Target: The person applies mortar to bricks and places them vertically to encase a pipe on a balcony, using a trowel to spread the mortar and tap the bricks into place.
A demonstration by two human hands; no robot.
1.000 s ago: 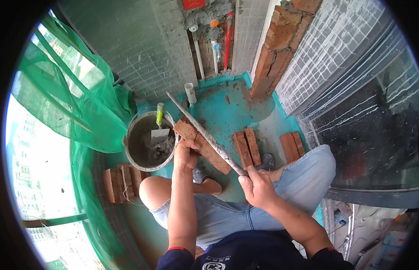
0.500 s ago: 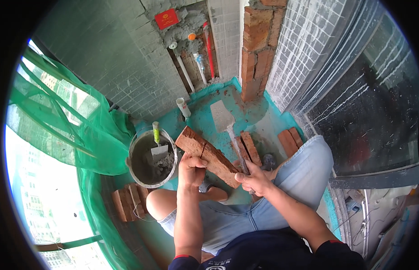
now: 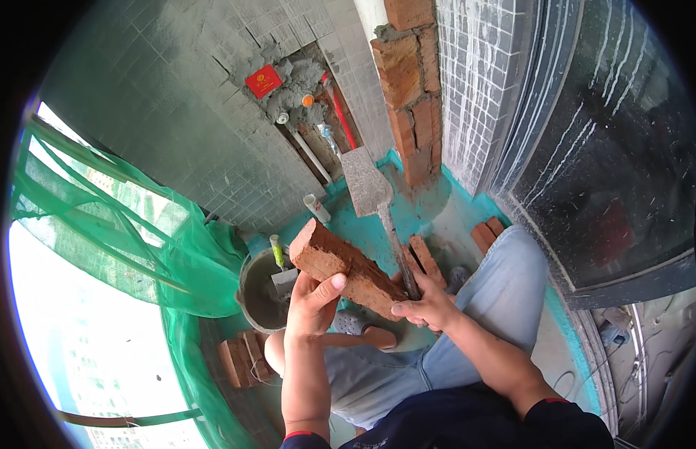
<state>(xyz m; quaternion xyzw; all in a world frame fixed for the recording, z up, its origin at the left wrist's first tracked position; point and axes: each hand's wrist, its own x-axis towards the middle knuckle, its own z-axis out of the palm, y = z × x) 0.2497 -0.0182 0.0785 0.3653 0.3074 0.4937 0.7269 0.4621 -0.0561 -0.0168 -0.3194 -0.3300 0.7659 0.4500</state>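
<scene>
A red-orange brick [image 3: 348,271] lies aslant between my hands above my lap. My left hand [image 3: 312,305] is closed round its left part, with the thumb along its near side. My right hand [image 3: 428,301] grips the handle of a long trowel [image 3: 366,182], and its thumb rests at the brick's right end. The trowel's flat, mortar-stained blade points away from me, beyond the brick. To the left, a bucket [image 3: 249,301] of grey mortar holds a smaller trowel [image 3: 283,280] with a yellow-green handle. My left hand partly covers the bucket's right side.
Loose bricks [image 3: 426,258] lie beyond my right hand, others [image 3: 486,236] beside my right knee, and a stack [image 3: 241,361] near my left knee. A brick column [image 3: 415,112] rises ahead. White pipe [image 3: 316,207] sticks up from the floor. Green netting [image 3: 176,254] hangs at left.
The brick has rolled in my hands, showing a different side, and looks closer. The trowel blade has come up, now overlapping the wall's base. The whole view has also shifted and tilted.
</scene>
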